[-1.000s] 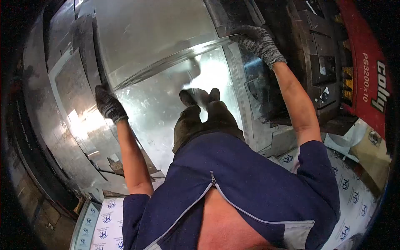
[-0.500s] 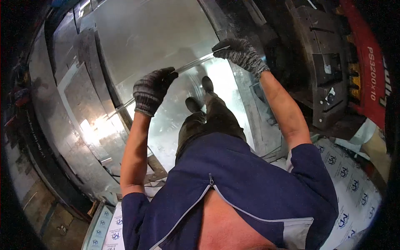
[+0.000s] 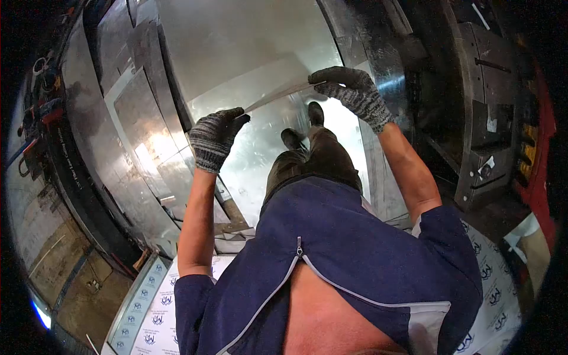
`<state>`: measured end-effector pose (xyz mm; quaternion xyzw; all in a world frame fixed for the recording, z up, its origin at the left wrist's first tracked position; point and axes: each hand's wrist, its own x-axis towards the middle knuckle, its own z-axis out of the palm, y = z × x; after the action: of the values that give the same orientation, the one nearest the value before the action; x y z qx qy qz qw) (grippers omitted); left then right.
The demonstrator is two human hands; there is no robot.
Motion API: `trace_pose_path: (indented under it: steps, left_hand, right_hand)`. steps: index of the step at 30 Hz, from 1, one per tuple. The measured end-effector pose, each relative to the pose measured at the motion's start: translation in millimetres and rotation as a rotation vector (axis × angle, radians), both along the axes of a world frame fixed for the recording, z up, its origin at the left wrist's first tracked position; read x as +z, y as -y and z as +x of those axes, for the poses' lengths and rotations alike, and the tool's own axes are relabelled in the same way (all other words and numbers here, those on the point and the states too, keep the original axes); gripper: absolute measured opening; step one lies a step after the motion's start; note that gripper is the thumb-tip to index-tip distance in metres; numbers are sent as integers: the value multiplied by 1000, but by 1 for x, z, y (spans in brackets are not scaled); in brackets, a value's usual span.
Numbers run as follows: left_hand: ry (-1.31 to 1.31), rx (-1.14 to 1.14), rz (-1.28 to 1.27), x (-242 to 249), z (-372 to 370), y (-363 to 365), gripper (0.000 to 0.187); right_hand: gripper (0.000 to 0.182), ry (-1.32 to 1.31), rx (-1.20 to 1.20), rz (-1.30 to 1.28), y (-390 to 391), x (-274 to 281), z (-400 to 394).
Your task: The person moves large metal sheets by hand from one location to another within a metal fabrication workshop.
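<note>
while the left hand [image 3: 214, 139] pinches a thin metal strip [image 3: 279, 96] btwn thumb n fingers, the right hand [image 3: 354, 97] has its fingers closed on it too, so it slants btwn em over a shiny metal sheet [image 3: 257, 160] w/ both gloves on

Thin, straight grey strip [image 3: 278, 97], slanted, held between both hands [image 3: 214, 137].

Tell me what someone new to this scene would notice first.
Probably the striped gloves on the left hand and right hand, holding a thin metal strip between them at upper centre. Next, the shiny metal sheet beneath the dark shoes, mid-picture, catching bright glare. White sheeting printed with blue logos also stands out in both lower corners, either side of the navy top.
</note>
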<state>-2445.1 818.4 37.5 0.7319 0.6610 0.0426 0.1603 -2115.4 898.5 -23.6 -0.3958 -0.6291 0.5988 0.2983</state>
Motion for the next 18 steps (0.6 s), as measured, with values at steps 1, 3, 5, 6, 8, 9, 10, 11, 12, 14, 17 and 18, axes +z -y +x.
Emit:
trace_pose_path:
  steps: [1,3,5,6,8,9,10,11,12,14,17,18]
  left_hand:
    - [-1,2,-7,-2,2,0,27]
    - [188,33,66,-8,0,-2,27]
    - [127,0,80,-13,-7,-7,27]
    - [120,7,82,-14,-8,-8,27]
    - [87,-2,120,-15,-7,-9,28]
    - [88,-4,118,-17,-8,-10,28]
    - [79,-8,140,-18,-9,-10,28]
    - [72,-15,163,-18,-8,-11,28]
    - [17,-17,170,-16,-5,-9,27]
    - [63,-29,157,-21,-6,-11,27]
    - [97,-21,141,-18,-5,-11,27]
    - [67,-26,146,-18,-4,-10,27]
  right_hand:
    - [25,-1,2,-7,0,1,3]
    - [26,-7,-32,-56,-2,5,6]
    - [27,29,-23,18,-5,7,3]
    - [25,6,-47,-12,-6,7,2]
    - [24,-8,-74,16,-8,0,3]
    - [24,-6,-77,13,-9,-3,2]
    - [24,-67,-85,41,-10,-3,1]
    - [24,-124,-98,70,-10,-2,0]
    - [23,-180,-109,-53,-10,2,2]
    - [26,-60,-40,54,-14,8,9]
    - [30,124,47,309,-22,13,10]
    - [23,96,36,335,-23,15,8]
